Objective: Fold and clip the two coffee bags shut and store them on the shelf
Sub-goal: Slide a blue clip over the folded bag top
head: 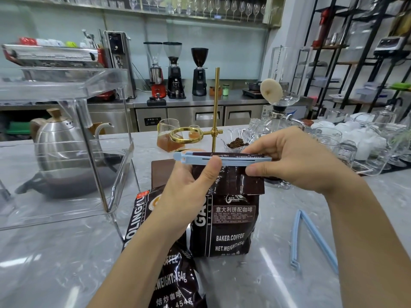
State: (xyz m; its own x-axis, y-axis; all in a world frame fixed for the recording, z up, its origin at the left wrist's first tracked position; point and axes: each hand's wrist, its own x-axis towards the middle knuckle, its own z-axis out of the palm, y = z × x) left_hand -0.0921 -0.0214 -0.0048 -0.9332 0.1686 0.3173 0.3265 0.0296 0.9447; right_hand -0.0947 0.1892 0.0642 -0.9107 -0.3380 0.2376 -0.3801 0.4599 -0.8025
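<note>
Pinching clip (222, 159) atop "BAKED.COFFEE" bag (224, 221)

Two dark coffee bags – one upright (224, 223) at centre frame, one lying (175, 274) at lower centre. Two pale blue clips: one (222, 160) across the upright bag's folded top, one (311, 238) open at lower right. Two hands – left (189, 187), right (295, 156). Three coffee grinders (175, 72) at upper centre. One steel kettle (60, 138) at left.
</note>
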